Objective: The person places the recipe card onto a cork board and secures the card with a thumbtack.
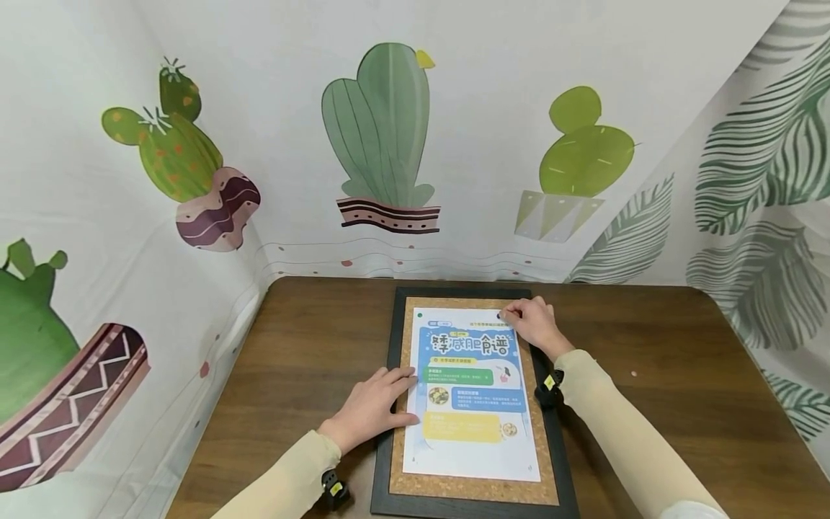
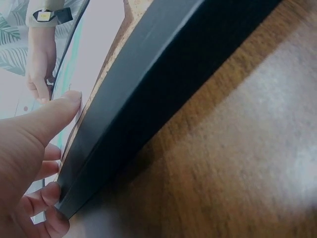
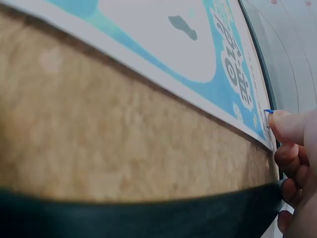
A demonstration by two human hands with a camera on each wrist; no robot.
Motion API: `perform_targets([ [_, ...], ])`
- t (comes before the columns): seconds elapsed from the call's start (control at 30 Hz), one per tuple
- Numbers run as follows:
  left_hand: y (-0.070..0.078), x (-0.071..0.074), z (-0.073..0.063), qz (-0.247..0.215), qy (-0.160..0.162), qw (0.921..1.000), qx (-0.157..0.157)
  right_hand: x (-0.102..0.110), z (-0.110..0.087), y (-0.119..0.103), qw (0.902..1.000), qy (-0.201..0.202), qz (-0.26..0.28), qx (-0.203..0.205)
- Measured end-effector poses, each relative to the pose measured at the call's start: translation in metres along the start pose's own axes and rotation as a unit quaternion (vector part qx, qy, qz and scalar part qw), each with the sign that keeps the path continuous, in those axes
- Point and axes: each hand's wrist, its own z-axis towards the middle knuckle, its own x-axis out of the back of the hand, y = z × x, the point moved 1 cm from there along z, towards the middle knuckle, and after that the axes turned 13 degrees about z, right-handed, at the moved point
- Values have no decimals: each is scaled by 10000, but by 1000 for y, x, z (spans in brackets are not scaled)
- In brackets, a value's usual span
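A printed sheet with blue, green and yellow panels and Chinese text lies on a cork board with a black frame. At the sheet's upper right corner my right hand pinches a small blue pushpin between thumb and finger. A green pin sits in the upper left corner. My left hand rests over the left frame side, thumb and fingertips on the sheet's left edge. In the left wrist view, its lower fingers lie against the black frame.
The board lies on a brown wooden table that shows on both sides of it. A white cloth printed with cacti and leaves hangs behind and beside the table. Each wrist wears a black strapped device.
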Motion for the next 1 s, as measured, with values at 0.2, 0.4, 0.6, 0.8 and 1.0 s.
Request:
perform_targets([
  [0.2, 1, -1, 1, -29, 52, 10000, -49, 2, 1, -3, 9998, -54, -169, -38],
  [0.4, 0, -1, 0, -61, 6, 10000, -11, 2, 3, -9, 9995, -123, -209, -182],
  [0.6, 0, -1, 0, -38, 40, 10000, -16, 2, 4, -10, 9996, -174, -163, -168],
  [0.8, -1, -2, 0, -39, -25, 10000, 15, -1, 5, -11, 9992, -146, -222, -287],
  [1.0, -1, -2, -1, -39, -67, 10000, 56, -1, 4, -12, 9995, -107, -187, -211],
])
